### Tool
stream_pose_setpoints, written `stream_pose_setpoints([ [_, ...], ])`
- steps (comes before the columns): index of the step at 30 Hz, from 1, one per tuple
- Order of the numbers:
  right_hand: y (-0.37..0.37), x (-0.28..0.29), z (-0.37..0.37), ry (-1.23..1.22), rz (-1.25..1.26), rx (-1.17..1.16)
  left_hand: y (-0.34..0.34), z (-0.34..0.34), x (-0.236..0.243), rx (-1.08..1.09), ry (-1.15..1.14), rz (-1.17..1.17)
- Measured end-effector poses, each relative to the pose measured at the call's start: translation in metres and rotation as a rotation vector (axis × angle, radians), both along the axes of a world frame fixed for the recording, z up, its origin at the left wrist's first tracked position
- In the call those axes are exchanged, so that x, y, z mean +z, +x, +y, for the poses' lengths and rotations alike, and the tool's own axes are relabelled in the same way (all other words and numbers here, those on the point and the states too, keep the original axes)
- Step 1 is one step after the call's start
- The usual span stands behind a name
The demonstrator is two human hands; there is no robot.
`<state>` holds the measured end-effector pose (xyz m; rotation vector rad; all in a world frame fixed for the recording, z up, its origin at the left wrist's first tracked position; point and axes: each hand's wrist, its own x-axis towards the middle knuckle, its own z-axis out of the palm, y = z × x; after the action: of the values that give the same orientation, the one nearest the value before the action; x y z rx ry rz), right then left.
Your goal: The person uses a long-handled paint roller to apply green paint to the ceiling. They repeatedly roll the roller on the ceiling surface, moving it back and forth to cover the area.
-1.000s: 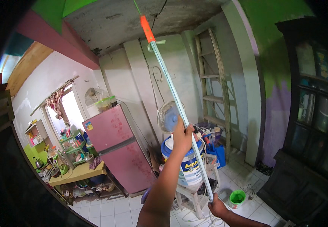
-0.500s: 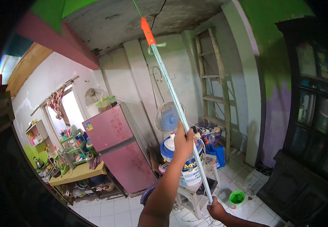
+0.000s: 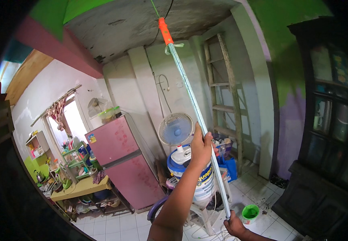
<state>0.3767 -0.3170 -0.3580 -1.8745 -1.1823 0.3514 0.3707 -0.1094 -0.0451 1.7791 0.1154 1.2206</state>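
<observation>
Head view: one long, slender, pale blue-white pole point(image 3: 178, 64) with an orange end-piece point(image 3: 165, 31), slanting from twelve to five o'clock, bare left hand point(image 3: 202, 146) clasping its middle, bare right hand point(image 3: 235, 225) gripping its lower end; step, to my eye, two-handed steadying, the next move calling for firm holds.

The bright white square window point(image 3: 72, 118) glares. The tall dark wooden cabinet point(image 3: 321, 131) looks dim. Edges bend into black.
</observation>
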Motion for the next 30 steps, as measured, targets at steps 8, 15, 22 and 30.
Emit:
stream_pose_setpoints([
  [8, 0.028, 0.044, -0.003, -0.021, -0.056, -0.057, 0.009, -0.003, 0.033, 0.163, 0.140, 0.045],
  [15, 0.058, 0.174, -0.006, 0.048, -0.128, -0.107, -0.042, -0.024, 0.001, 0.071, 0.070, -0.067],
  [22, 0.086, 0.298, 0.014, 0.195, -0.268, -0.175, -0.123, -0.037, -0.063, 0.075, -0.034, -0.047],
  [30, 0.095, 0.474, 0.029, 0.375, -0.345, -0.108, -0.183, -0.041, -0.139, 0.181, -0.143, 0.075],
])
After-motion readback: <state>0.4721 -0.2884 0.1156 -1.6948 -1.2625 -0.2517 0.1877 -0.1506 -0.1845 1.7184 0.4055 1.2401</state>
